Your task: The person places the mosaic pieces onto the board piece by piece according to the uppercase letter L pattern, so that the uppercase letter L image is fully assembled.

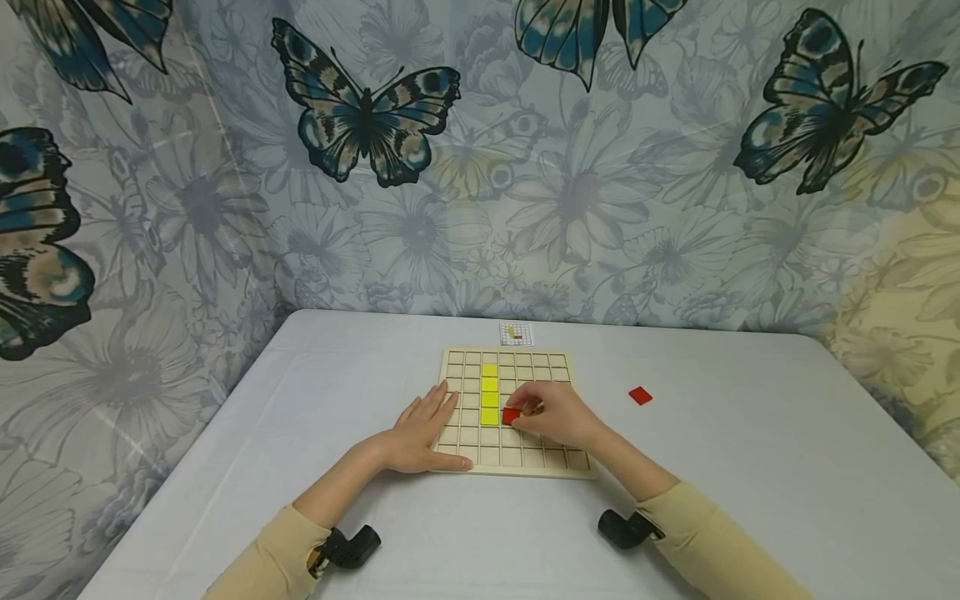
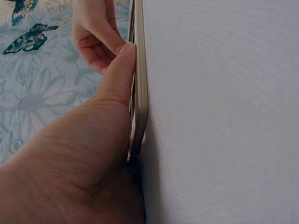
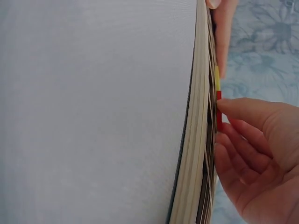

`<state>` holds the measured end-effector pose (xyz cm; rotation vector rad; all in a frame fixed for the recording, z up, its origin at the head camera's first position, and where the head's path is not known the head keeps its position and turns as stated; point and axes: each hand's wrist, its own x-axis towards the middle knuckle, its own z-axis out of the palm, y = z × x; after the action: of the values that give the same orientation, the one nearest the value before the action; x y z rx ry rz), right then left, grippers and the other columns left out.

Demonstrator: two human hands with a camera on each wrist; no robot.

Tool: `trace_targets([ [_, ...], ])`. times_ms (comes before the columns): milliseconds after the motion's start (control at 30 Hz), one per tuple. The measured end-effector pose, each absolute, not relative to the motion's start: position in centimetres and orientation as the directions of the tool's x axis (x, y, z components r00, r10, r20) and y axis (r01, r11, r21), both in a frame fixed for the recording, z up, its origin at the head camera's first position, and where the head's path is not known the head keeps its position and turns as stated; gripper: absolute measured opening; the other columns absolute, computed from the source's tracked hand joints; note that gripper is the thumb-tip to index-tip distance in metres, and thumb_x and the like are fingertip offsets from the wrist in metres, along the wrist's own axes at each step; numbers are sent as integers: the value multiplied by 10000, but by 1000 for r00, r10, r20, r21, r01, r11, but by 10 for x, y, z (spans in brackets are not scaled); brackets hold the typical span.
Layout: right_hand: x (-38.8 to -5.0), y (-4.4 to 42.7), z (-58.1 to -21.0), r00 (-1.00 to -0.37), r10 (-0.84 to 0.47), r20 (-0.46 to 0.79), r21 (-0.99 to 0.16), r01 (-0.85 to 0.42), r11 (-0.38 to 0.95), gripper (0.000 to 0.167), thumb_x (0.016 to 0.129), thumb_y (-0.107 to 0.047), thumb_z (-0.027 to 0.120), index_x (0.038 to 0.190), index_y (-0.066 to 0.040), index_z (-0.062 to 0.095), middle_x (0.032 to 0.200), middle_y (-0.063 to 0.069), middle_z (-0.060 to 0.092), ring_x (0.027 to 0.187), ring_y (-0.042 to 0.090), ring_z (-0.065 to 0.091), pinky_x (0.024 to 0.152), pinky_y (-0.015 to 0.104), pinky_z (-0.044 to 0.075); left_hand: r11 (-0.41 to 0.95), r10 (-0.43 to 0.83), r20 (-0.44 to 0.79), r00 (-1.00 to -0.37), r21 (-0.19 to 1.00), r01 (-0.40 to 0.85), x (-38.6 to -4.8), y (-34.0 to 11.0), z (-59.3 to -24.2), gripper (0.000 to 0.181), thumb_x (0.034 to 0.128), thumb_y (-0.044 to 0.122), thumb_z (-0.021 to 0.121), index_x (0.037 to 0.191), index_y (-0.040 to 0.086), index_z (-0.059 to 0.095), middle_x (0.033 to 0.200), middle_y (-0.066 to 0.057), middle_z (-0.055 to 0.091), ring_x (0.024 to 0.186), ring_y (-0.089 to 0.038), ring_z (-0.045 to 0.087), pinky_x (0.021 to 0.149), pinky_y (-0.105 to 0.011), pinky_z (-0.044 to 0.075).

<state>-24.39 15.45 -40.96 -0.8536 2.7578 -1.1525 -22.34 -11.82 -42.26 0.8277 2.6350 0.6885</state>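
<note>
A pale wooden grid board (image 1: 465, 435) lies on the table, with several yellow square tiles (image 1: 490, 392) in one column. My right hand (image 1: 551, 412) pinches a red square tile (image 1: 512, 416) at the board, just right of the lowest yellow one. In the right wrist view the thumb and fingers hold that red tile (image 3: 219, 112) by its edges, close to the board's surface. Spread over the board's left edge, my left hand (image 1: 420, 433) rests with straight fingers. Its thumb lies along the near edge, as the left wrist view of the hand (image 2: 88, 144) also shows.
Another red tile (image 1: 640, 396) lies on the white table (image 1: 750, 433), right of the board. Behind the board is a small card (image 1: 517, 334) printed with a coloured grid. A butterfly-patterned cloth (image 1: 570, 208) hangs behind the table.
</note>
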Motion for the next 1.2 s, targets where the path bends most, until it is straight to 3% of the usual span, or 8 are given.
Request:
trace_targets([
  [267,-241,153,-408,-844,-507,176,-657,-484,578,172,821,-47,766,983,-91,727,905,-3,688,776,125,595,705,267,509,706,609,-105,-786,525,476,-226,-120,-431,1130,827,700,590,1564,32,55,1619,-141,-117,1481,-262,-108,1166,-479,-35],
  [467,-241,155,-407,-858,-488,162,-673,-458,581,159,828,-77,765,980,-107,726,916,-22,686,800,127,603,737,285,521,718,601,-127,-789,518,464,-223,-119,-424,1078,856,617,629,1561,20,72,1617,-156,-100,1482,-277,-95,1168,-485,-25],
  [833,-239,169,-400,-944,-312,110,-759,-282,586,187,867,-167,744,1045,-114,729,983,-12,702,880,153,630,779,340,514,721,603,-135,-786,515,464,-222,-118,-421,1076,860,591,645,1559,13,66,1615,-167,-101,1481,-286,-93,1167,-496,-25],
  [1200,-242,198,-401,-976,-191,102,-765,-200,612,210,863,-207,749,1062,-141,735,946,-40,696,904,174,609,742,343,469,718,604,-136,-785,521,462,-221,-118,-420,1071,861,583,647,1558,10,69,1614,-167,-103,1480,-290,-94,1167,-493,-31],
])
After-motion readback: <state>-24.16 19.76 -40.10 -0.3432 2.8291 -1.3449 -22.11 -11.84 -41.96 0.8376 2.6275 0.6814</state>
